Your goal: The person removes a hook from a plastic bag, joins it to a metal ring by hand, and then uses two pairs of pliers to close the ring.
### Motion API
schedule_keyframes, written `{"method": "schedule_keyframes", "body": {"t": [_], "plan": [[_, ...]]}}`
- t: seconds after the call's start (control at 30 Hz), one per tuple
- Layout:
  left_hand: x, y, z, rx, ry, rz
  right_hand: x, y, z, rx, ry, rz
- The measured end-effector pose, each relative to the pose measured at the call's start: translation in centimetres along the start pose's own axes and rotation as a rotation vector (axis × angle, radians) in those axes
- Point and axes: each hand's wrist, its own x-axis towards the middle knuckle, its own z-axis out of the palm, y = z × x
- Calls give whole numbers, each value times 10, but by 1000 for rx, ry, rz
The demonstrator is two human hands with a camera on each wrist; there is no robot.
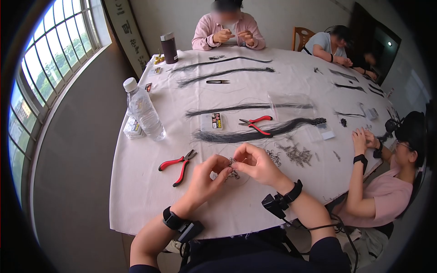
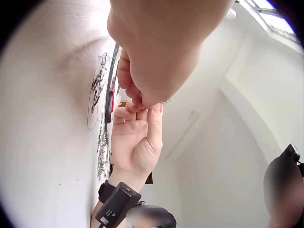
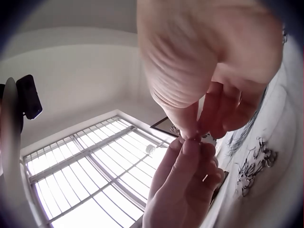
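Observation:
In the head view, my left hand [image 1: 205, 179] and right hand [image 1: 264, 169] meet fingertip to fingertip over the near side of the table. Between their thumbs and fingers they pinch a small dark metal wire piece [image 1: 231, 162], mostly hidden by the fingers. A bit of it [image 3: 175, 129] sticks out past the fingertips in the right wrist view. Below the hands lies a small cluster of bent dark wire pieces [image 1: 234, 174]. Red-handled pliers [image 1: 189, 156] rest with handles spread to the left of my left hand. Beyond my right hand spreads a pile of small coiled metal pieces [image 1: 298, 154].
A second pair of red-handled pliers [image 1: 262, 118] lies near a long black wire bundle [image 1: 241, 135] and a small clear box [image 1: 208, 122]. A water bottle [image 1: 146, 111] stands at the left, and small scissors [image 1: 218, 82] lie farther back. Several people sit around the table.

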Motion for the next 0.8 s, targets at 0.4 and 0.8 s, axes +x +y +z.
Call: {"method": "schedule_keyframes", "body": {"t": [0.4, 0.8], "plan": [[-1, 1, 2, -137, -112, -153, -7, 2, 3, -143, 105, -132], [-3, 6, 3, -120, -72, -125, -10, -3, 6, -221, 123, -132]]}}
